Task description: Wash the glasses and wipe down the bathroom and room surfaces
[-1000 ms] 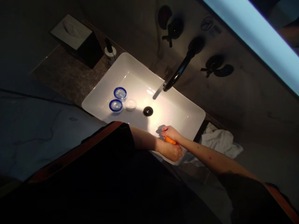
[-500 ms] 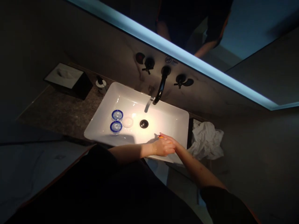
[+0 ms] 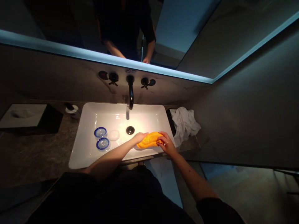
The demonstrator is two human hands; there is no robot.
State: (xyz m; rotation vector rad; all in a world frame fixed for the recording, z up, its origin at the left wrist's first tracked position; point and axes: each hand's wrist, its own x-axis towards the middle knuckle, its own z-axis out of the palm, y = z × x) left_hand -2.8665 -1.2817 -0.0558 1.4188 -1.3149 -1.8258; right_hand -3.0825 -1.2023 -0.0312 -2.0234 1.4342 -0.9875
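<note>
An orange cloth (image 3: 149,140) is stretched between my two hands over the front right part of the white sink (image 3: 78,149). My left hand (image 3: 139,138) grips its left end, fingers mostly hidden by the cloth. At the other end, my right hand (image 3: 168,145) pinches the cloth with bent fingers. Left of the drain (image 3: 130,130) lie two round clear pieces with blue rims, a rear one (image 3: 100,132) and a front one (image 3: 102,143). A pale round piece (image 3: 114,135) sits beside them.
A black faucet (image 3: 131,93) reaches over the sink, between a left handle (image 3: 113,78) and a right handle (image 3: 144,82). To the left stand a tissue box (image 3: 25,115) and a dispenser bottle (image 3: 71,109). Crumpled white cloth (image 3: 185,121) lies at the right.
My hands were clasped together with only a bit of orange showing; now they are apart with the orange cloth spread between them. The view has turned, levelling the sink.
</note>
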